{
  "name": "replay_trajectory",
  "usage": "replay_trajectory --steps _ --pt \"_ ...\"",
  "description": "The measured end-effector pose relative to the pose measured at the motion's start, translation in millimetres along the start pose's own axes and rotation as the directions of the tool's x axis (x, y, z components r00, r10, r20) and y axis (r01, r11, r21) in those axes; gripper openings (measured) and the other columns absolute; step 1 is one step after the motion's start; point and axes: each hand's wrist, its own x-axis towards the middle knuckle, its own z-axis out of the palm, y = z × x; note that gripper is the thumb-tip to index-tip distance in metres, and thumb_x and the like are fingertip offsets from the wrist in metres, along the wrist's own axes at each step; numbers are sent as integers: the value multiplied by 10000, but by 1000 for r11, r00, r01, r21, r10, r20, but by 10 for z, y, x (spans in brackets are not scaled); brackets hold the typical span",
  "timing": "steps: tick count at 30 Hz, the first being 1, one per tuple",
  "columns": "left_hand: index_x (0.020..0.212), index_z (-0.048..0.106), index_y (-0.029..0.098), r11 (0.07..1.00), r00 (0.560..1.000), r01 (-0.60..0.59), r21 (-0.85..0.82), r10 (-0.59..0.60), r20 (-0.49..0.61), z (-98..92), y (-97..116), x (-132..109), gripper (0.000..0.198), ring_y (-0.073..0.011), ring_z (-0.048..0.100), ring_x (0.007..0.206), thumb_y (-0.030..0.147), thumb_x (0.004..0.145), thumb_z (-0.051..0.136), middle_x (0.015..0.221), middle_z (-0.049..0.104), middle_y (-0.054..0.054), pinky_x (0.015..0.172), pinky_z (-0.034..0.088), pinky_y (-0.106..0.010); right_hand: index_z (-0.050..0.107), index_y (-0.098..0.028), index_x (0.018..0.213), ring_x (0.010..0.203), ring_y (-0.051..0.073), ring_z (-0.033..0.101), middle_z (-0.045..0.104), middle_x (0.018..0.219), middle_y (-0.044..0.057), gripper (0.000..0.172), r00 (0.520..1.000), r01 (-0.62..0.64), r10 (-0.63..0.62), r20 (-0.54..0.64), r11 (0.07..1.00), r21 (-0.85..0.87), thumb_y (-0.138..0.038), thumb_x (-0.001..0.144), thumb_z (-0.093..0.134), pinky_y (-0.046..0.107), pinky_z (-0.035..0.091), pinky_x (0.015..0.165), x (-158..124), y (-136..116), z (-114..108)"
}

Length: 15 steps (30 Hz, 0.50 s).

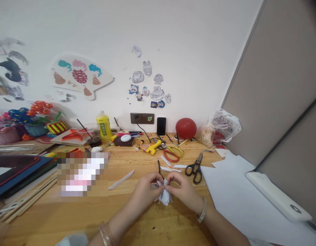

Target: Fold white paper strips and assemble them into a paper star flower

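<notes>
Between my two hands is a white folded-paper flower (166, 198), its pointed paper tips fanning out toward me. My left hand (149, 186) pinches its left side with thumb and forefinger. From the right, my right hand (182, 187) pinches the same paper near its top. A thin black stem (159, 167) sticks up just behind the fingers; whether it joins the flower is hidden. White paper strips (170, 168) lie just beyond my hands, and another paper strip (122, 179) lies to the left. Black-handled scissors (196, 169) rest to the right of my right hand.
White paper sheets (232, 181) cover the right side, with a white device (278, 196) on them. Further back are red-and-yellow scissors (173, 153), a yellow glue gun (154, 147), a red balloon (186, 128), a phone (161, 126) and a drink bottle (104, 126). Wooden sticks (35, 198) lie left.
</notes>
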Motion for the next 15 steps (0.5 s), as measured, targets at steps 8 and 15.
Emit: replay_trajectory --steps 8,15 --pt "708 597 157 999 1000 -11 -39 11 5 10 11 -10 77 -157 594 694 199 644 586 718 648 -21 664 462 -237 529 -179 756 760 153 538 551 760 2 73 999 -51 51 4 993 103 -236 736 570 280 443 720 -10 -71 -20" --pt "693 606 154 1000 1000 22 -21 -22 -17 36 16 -17 57 -150 591 662 171 644 584 677 647 -11 644 455 -225 516 -177 758 681 140 531 534 721 -5 208 991 -129 118 60 964 231 -370 736 591 246 443 605 -19 -86 -18"
